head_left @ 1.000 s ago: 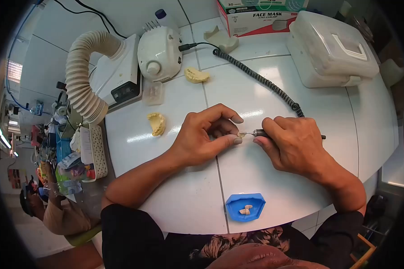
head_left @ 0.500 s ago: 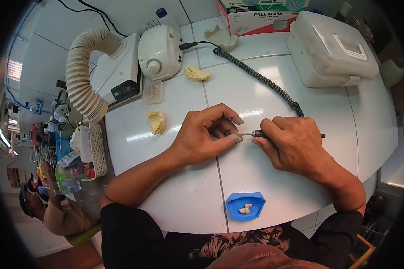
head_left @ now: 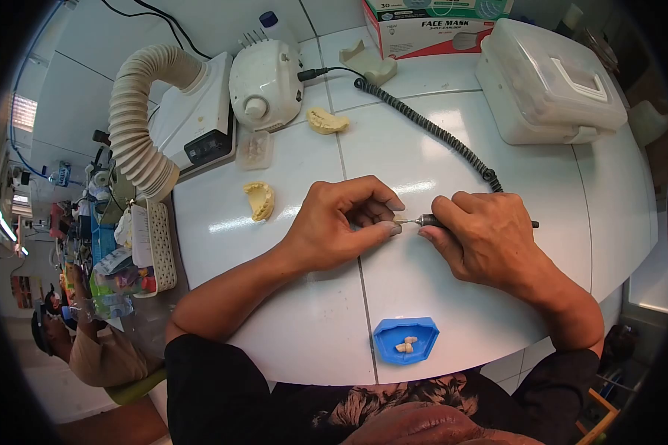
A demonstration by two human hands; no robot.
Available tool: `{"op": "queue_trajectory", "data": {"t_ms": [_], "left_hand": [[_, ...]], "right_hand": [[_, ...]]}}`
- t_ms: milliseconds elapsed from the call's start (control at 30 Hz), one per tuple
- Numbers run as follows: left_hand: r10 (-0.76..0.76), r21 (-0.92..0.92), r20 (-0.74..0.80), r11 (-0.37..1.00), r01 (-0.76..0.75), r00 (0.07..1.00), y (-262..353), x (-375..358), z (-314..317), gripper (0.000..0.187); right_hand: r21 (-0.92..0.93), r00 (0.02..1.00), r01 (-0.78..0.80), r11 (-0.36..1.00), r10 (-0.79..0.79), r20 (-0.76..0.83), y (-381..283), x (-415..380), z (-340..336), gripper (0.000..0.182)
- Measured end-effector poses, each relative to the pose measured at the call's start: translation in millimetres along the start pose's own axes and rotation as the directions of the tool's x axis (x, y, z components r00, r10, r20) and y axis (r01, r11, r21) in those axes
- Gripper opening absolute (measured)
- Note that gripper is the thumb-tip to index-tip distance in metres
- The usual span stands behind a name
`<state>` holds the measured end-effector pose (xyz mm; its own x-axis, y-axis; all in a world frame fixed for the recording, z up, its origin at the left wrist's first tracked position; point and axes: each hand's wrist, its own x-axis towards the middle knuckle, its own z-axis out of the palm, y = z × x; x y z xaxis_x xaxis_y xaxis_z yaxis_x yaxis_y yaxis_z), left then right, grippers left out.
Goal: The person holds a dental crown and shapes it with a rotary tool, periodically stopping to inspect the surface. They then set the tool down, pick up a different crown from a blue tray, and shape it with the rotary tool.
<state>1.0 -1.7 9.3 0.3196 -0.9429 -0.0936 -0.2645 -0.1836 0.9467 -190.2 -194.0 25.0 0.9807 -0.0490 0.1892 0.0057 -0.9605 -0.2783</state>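
Observation:
My right hand [head_left: 490, 237] is wrapped round a dark rotary handpiece [head_left: 429, 220], its thin metal bit pointing left. The tip of the bit meets the fingertips of my left hand [head_left: 334, 226]. My left thumb and fingers are pinched round something very small and pale, mostly hidden, which I cannot make out. Closer to my body, a blue faceted dish [head_left: 427, 331] holds a few small tooth-coloured pieces [head_left: 406, 345]. From the handpiece, a coiled black cord [head_left: 430, 126] runs back to a white control unit [head_left: 266, 85].
Yellowish dental casts [head_left: 259, 201] lie to the left and farther back. A ribbed suction hose [head_left: 130, 111] arches at the left. A white case [head_left: 549, 81] and a face mask box [head_left: 434, 33] stand at the back. A person [head_left: 100, 356] sits at the far left.

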Motion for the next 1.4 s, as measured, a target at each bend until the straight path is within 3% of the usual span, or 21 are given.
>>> {"op": "queue_trajectory", "data": {"t_ms": [1400], "left_hand": [[0.025,-0.021,-0.038,0.999,-0.025,0.999,-8.1,-0.4,1.6,0.017]], "right_hand": [[-0.034,0.999,-0.038,0.999,0.038,-0.001,-1.6,-1.0,1.4,0.029]]}}
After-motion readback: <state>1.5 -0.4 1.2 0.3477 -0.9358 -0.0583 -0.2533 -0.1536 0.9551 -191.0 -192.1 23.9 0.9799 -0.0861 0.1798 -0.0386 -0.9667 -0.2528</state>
